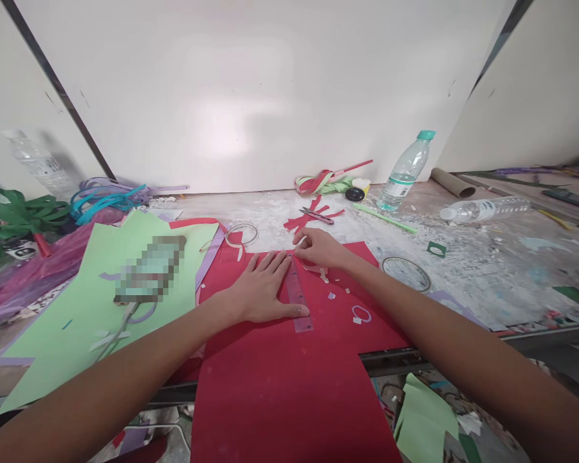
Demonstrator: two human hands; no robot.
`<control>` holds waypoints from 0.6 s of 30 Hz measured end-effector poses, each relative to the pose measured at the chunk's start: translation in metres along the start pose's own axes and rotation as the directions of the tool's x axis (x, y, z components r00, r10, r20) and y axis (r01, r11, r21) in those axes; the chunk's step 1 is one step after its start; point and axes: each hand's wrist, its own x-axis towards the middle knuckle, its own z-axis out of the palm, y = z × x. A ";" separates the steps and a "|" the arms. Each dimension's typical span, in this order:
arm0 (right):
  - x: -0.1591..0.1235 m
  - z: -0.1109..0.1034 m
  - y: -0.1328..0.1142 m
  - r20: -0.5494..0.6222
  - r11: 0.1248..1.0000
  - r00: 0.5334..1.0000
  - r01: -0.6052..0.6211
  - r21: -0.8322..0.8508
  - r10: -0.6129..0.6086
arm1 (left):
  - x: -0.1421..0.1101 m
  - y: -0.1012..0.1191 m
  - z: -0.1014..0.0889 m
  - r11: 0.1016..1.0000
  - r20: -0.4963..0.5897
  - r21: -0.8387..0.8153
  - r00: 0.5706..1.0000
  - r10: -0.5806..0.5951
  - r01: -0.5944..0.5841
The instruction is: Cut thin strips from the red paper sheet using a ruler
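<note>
A large sheet of red paper (280, 386) lies on the table and hangs over its front edge. My left hand (260, 289) is spread flat on it, pressing a clear plastic ruler (298, 299) with fingertips and thumb. At the ruler's far end my right hand (318, 247) is closed, thumb and fingers pinched together. Whatever those fingers hold, if anything, is hidden. Just beyond them sits a utility knife (317, 216) on some red paper strips (300, 222). Small scraps and a purple paper ring (361, 314) rest on the red sheet.
Green paper (91, 276) with a blurred phone (152, 269) and its cable is at left. Tape rolls (406, 273) lie nearby. One bottle (404, 173) stands at the back right; another bottle (487, 209) lies on its side. Coloured strips (109, 199) are heaped back left.
</note>
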 end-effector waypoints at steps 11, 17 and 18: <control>-0.001 0.001 -0.002 -0.010 0.999 1.000 0.000 -0.033 0.000 | -0.001 0.001 -0.002 0.999 0.009 -0.031 1.000 -0.014 0.014; 0.002 0.008 0.005 -0.076 0.993 0.995 0.053 -0.109 -0.062 | -0.001 0.001 -0.001 1.000 -0.002 -0.018 1.000 -0.006 0.006; 0.003 0.009 0.006 -0.089 0.991 0.993 0.062 -0.122 -0.073 | -0.001 0.001 -0.001 1.000 -0.003 -0.015 1.000 -0.005 0.005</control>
